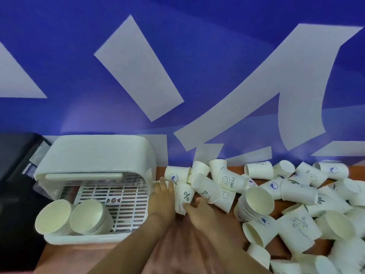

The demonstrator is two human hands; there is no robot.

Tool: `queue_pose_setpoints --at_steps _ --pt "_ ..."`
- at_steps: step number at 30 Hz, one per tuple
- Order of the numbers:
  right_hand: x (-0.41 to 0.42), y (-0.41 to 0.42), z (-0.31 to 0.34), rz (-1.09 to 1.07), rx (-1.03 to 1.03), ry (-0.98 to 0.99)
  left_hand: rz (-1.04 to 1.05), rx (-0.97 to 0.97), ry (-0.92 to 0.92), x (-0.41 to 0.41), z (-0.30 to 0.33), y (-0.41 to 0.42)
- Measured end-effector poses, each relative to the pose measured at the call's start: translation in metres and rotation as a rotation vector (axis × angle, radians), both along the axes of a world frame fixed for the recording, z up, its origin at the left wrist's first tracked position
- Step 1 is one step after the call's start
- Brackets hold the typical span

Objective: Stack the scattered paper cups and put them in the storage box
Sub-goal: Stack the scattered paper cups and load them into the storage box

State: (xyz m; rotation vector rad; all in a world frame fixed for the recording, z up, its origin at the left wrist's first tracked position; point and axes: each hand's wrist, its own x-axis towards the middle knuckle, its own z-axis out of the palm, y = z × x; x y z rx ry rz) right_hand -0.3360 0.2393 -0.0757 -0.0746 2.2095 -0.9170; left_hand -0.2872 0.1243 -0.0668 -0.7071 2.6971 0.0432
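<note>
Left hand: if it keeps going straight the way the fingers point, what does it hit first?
Probably the cup with the round blue logo, lying on its side just beyond the left hand fingertips. The fingers point away toward the blue wall. Depth is unclear; they may already touch a cup beneath.

Both hands meet on a "%" cup (pixel 184 198), the left hand (pixel 162 196) beside the box (pixel 94 155) holding two stacks (pixel 71 216), the right hand (pixel 197 211) gripping its base, loose cups (pixel 296 194) littering the bench (pixel 223 230).
</note>
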Motion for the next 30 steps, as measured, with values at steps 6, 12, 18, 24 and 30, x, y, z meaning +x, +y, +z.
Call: queue_pose_setpoints --at_steps 6,12,18,24,30 --pt "-0.002 -0.022 -0.025 -0.156 -0.025 -0.017 -0.100 -0.167 -0.043 -0.014 -0.009 -0.001" --pt "0.003 -0.013 -0.032 -0.187 -0.065 0.004 -0.084 -0.104 -0.040 -0.007 -0.013 0.002" --pt "0.020 0.025 -0.043 -0.145 -0.020 -0.023 -0.031 0.074 -0.028 0.016 -0.017 0.022" --pt "0.033 0.067 -0.015 -0.006 0.039 -0.058 -0.033 0.223 0.051 0.043 -0.002 0.041" --pt "0.043 0.082 0.012 0.073 0.061 0.135 -0.032 0.346 0.210 0.068 0.024 0.043"
